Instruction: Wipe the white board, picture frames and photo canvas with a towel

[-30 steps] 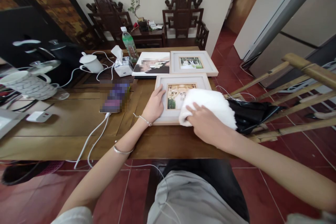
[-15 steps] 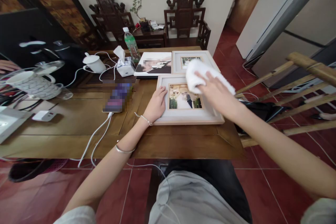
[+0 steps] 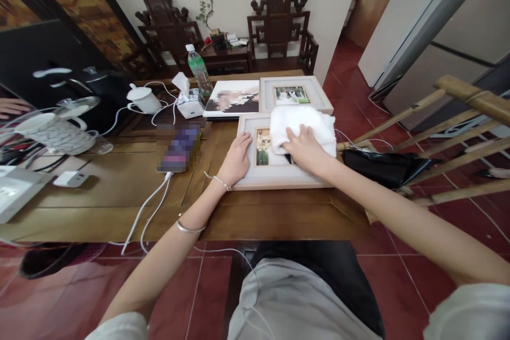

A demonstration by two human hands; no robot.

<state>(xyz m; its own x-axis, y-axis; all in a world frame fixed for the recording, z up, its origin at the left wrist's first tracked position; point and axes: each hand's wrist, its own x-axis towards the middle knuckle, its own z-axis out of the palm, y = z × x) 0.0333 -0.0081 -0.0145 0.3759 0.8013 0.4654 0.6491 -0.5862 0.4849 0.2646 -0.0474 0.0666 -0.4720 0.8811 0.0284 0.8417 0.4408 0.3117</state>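
Note:
A pale wooden photo frame (image 3: 255, 179) lies flat near the table's front edge, a wedding photo behind its wide white mat. My left hand (image 3: 238, 158) grips the frame's left side, fingers over the border. Under my right hand (image 3: 305, 150) is a folded white towel (image 3: 305, 117), held by curled fingers and pressed on the frame's upper right part. The towel hides much of the photo. Just behind lies a second photo frame (image 3: 324, 94), partly overlapped by the towel. To its left sits a white photo album or panel (image 3: 235, 85) with a picture on top.
Left on the table (image 3: 119, 191) are a pixelated phone (image 3: 179, 147) on a white cable, a tissue box (image 3: 190, 103), a green-labelled bottle (image 3: 199, 70), a lidded white cup (image 3: 144, 98), a patterned mug (image 3: 59, 133) and a charger (image 3: 71, 178). A bamboo chair (image 3: 458, 138) stands right. Another person's hand (image 3: 14, 108) shows far left.
My right hand has drawn the towel down and slightly left, from the rear frame's edge onto the front frame's photo. The rear photo is now uncovered. My left hand stays put.

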